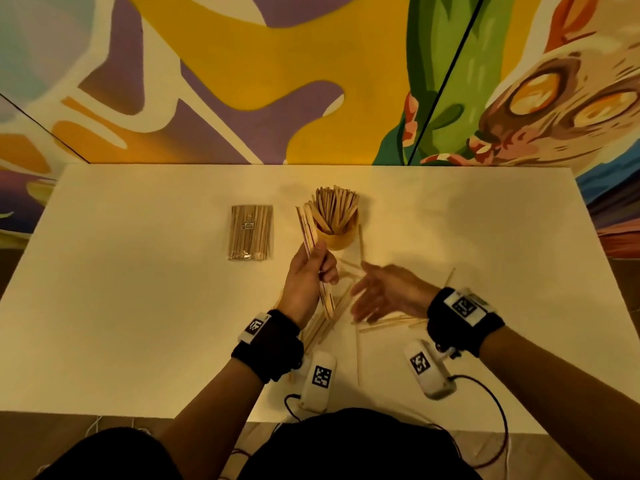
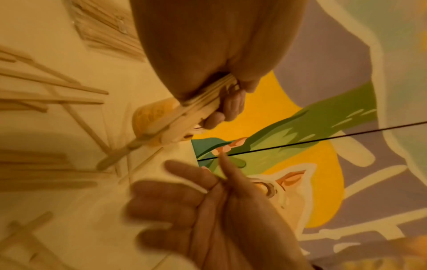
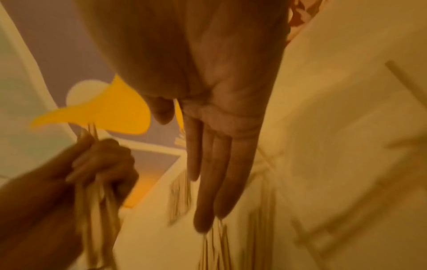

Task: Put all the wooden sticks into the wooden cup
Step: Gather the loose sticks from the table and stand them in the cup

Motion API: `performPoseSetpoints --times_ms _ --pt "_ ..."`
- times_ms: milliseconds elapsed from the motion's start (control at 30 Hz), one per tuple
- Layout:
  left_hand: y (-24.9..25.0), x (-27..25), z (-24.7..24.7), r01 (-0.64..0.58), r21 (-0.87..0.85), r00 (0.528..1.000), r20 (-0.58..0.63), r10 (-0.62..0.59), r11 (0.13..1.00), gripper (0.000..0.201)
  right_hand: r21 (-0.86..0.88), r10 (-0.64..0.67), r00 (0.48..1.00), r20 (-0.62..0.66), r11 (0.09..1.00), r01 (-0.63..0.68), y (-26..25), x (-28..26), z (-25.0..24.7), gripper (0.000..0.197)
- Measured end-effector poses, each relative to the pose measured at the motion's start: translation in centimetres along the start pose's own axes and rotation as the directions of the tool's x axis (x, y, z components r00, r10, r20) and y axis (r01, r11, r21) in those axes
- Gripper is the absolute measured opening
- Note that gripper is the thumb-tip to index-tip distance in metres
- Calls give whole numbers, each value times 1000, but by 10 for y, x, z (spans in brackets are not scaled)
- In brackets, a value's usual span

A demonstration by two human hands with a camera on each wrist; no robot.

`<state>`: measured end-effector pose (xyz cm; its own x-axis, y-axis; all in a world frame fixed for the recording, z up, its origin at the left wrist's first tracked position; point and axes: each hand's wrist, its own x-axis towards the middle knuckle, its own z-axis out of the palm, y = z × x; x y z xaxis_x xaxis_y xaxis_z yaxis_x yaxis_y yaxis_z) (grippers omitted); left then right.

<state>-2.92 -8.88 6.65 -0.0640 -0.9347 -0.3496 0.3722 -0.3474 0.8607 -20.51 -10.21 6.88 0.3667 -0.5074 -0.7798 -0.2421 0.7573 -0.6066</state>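
Left hand (image 1: pixel 308 271) grip: fingers curled around a bundle of wooden sticks (image 1: pixel 313 251), held just in front of the wooden cup (image 1: pixel 337 233). Bundle is tilted, top ends up beside the cup's left rim, bottom ends down near the desk (image 1: pixel 138 289). Left wrist view confirms it: sticks pinched between thumb and curled fingers (image 2: pixel 231 104), cup right behind them.

Right hand (image 1: pixel 384 294) grip: released. Fingers straight and spread, palm facing left, holding nothing. It hovers low over the scattered sticks, just right of the left hand. Blurred in all three views. Right wrist view shows the fingers (image 3: pixel 208 173) extended and together, pointing down toward the desk.

Wooden cup: upright near desk centre, toward the far side, already packed with sticks fanning out of the top.

Loose sticks (image 1: pixel 384 323): still a scatter on the desk between and under both hands, some crossing each other. One lies beside the cup's right side (image 1: pixel 361 242), one long one runs toward the near edge (image 1: pixel 357 351), one sits further right by the right wrist (image 1: pixel 449 277).

Sealed pack of sticks (image 1: pixel 251 232): flat on the desk left of the cup, apart from it, small label on top.

Both wrists carry black straps with white marker tags; two white camera units (image 1: pixel 320 379) hang under them with cables trailing off the near edge. Painted mural wall (image 1: pixel 242 81) behind the desk.
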Motion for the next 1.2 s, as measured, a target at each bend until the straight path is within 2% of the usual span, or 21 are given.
performPoseSetpoints --times_ms 100,200,300,367,500,667,733,767,833,900,1000,1033,1067,1133,1200 --pt "-2 1 0 -73 22 997 -16 73 997 30 79 171 978 122 980 -181 21 -5 19 73" --pt "-9 -1 1 -78 7 996 -31 78 997 28 211 206 950 233 943 -256 30 -6 30 70" --pt "-17 -6 5 -64 21 998 -24 64 998 30 414 133 961 242 882 -226 26 -6 33 61" --pt "-16 -11 8 -57 34 998 -7 57 998 31 487 92 968 232 851 -197 22 -4 32 63" --pt "-6 -15 6 -48 116 998 55 42 992 30 498 66 955 289 841 -209 16 -5 36 64" --pt "1 -22 0 -17 227 993 117 -10 974 29 506 18 962 274 848 -160 11 -11 50 64" --pt "6 -23 -3 14 192 989 142 -42 981 28 393 18 977 212 914 -102 9 -14 51 54" --pt "9 -24 -5 41 174 984 162 -70 984 28 283 6 989 146 958 -47 7 -15 49 50" --pt "13 -26 -11 116 191 968 200 -155 975 30 59 -113 993 -32 992 115 -2 -17 40 45" --pt "15 -27 -18 186 277 943 218 -250 943 30 -46 -310 931 -191 951 307 -18 -19 24 38" --pt "18 -29 -24 240 453 885 261 -385 859 27 -136 -525 777 -347 848 512 -42 -23 5 35" --pt "19 -31 -23 248 497 865 272 -421 831 26 -182 -567 747 -347 822 539 -47 -22 4 37" --pt "20 -33 -21 247 535 850 282 -446 808 25 -252 -595 740 -314 803 539 -50 -21 6 39" --pt "22 -36 -14 222 608 822 304 -482 762 24 -459 -592 791 -155 752 473 -46 -19 17 40" --pt "23 -36 -9 194 681 809 296 -508 706 31 -604 -543 839 -28 678 419 -35 -18 30 33"
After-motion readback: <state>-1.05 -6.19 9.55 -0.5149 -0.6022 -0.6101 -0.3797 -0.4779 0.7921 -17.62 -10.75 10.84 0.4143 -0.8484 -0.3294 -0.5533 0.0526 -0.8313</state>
